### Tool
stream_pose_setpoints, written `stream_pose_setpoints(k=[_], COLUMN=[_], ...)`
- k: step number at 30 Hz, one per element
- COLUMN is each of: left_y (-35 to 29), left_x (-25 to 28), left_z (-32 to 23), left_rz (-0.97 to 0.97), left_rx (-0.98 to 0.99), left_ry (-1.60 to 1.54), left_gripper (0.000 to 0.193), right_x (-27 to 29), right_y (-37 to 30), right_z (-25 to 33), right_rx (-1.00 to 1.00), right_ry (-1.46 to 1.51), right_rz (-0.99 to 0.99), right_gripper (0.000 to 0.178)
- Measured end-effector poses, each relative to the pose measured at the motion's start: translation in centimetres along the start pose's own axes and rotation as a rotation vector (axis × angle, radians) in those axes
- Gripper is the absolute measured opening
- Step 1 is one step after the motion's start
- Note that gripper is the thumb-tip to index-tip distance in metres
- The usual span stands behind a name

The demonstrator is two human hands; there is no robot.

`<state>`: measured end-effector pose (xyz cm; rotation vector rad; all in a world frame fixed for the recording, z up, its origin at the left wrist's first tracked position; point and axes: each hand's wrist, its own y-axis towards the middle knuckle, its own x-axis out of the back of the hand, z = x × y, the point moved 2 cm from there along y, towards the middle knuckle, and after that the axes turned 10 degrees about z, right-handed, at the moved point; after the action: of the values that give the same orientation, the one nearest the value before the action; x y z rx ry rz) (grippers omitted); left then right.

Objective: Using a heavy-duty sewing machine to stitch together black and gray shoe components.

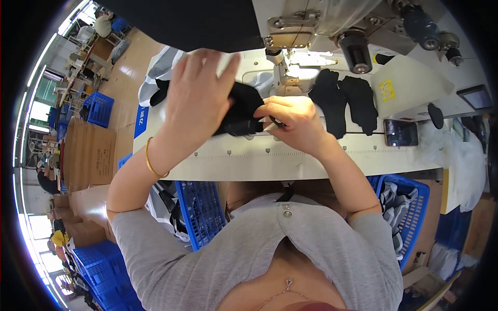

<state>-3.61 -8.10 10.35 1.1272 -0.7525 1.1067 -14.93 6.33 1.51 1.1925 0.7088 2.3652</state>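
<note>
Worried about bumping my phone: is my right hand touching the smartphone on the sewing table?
Apart. The head view shows the right hand left of the smartphone, with pale tabletop between them.

Black fabric piece (pixel 244 106), limp, partly motion-blurred, was between left hand (pixel 199 93) and right hand (pixel 298 122), right edge pinched, over pale tabletop (pixel 321 158), left part hidden.

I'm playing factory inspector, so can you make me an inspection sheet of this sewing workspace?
Surface: cream, flat sewing table with ruler marks along the near edge
Things: soft black fabric piece, slightly blurred; two flat black fabric pieces on the table
Clutter: dark, rectangular phone-like device
Hands: left hand blurred, over the first piece, grip unclear; right hand pinching its edge
Cables: nothing seen clearly
Surroundings: blue latticed plastic crates below the table; brown cardboard box
</note>
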Motion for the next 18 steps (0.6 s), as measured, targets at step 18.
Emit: stream_pose_setpoints(k=[18], left_y=[-3.4], left_x=[-6.9], left_z=[-2.7], left_rz=[0.124], left_rx=[0.253], left_ry=[-1.206], left_gripper=[0.032], right_x=[-2.1], right_y=[-2.5], right_z=[-1.9], right_rx=[-0.561], right_ry=[0.703], right_rz=[0.228], right_gripper=[0.022])
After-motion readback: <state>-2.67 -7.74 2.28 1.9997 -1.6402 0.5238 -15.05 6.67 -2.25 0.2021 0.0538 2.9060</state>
